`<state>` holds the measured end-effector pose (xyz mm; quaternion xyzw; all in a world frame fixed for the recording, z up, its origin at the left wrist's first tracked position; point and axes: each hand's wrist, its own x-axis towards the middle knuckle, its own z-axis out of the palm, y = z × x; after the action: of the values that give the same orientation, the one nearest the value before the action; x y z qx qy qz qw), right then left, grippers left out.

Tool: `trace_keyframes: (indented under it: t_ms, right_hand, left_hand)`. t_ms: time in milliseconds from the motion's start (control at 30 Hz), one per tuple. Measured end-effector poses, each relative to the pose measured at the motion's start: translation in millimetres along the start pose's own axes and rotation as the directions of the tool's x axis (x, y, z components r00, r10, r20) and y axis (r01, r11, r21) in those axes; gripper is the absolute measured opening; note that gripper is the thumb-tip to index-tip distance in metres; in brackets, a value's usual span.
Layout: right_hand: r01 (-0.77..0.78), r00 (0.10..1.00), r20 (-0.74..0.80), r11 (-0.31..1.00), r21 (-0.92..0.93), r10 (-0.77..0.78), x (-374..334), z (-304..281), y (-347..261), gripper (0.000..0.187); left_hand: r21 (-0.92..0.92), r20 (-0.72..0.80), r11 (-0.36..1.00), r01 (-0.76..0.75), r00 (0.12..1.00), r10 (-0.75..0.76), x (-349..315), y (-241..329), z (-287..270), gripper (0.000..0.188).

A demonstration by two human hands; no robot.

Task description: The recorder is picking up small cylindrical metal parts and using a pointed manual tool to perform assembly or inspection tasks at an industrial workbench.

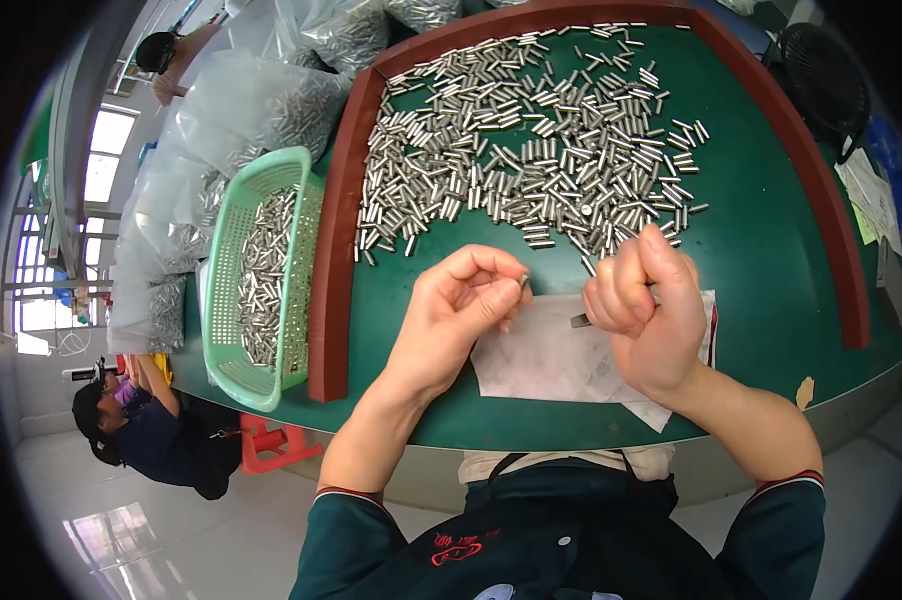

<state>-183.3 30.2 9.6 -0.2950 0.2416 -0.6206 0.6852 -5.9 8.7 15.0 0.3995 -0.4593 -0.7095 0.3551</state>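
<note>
My left hand [449,318] is closed in a pinch, with the end of a small metal pin [525,282] showing between thumb and forefinger. To its right, my right hand [663,325] is curled into a fist with the thumb on top. A short dark grey metal piece [580,320] shows beside its fingers; what the fist encloses is mostly hidden. Both hands are above a creased white sheet [531,360] at the table's near side. Beyond them lies a wide spread of loose, short silver metal pins [521,185].
A dark red raised border [333,260] frames the green table [771,270] on the left, back and right. Left of it stands a light green basket [233,370] of pins. Filled clear bags [241,110] line the far left. A black fan [821,80] is at back right. Another person [161,440] sits lower left.
</note>
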Motion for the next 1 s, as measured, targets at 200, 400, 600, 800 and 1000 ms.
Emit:
trace_keyframes:
  t_ms: [200,400,600,800,1000]
  right_hand:
    - [0.012,1.000,-0.024,1.000,0.004,-0.012,0,0,-1,0.044]
    - [0.005,1.000,-0.027,1.000,-0.011,-0.006,1,1,-1,0.044]
    - [0.006,0.999,-0.031,1.000,0.001,-0.006,1,1,-1,0.044]
    - [0.008,0.999,-0.033,1.000,0.012,-0.008,1,2,-2,0.043]
    - [0.017,0.999,-0.033,1.000,-0.003,-0.017,1,2,-5,0.042]
  left_hand:
    - [-0.213,-0.032,0.971,0.111,0.992,-0.121,7,4,-7,0.021]
    - [-0.235,-0.041,0.963,0.133,0.988,-0.147,8,6,-7,0.024]
    - [-0.287,-0.043,0.947,0.146,0.985,-0.165,10,4,-9,0.025]
    - [-0.319,-0.031,0.936,0.151,0.985,-0.170,11,4,-8,0.026]
    - [-0.249,-0.046,0.967,0.056,0.997,-0.070,13,4,-7,0.023]
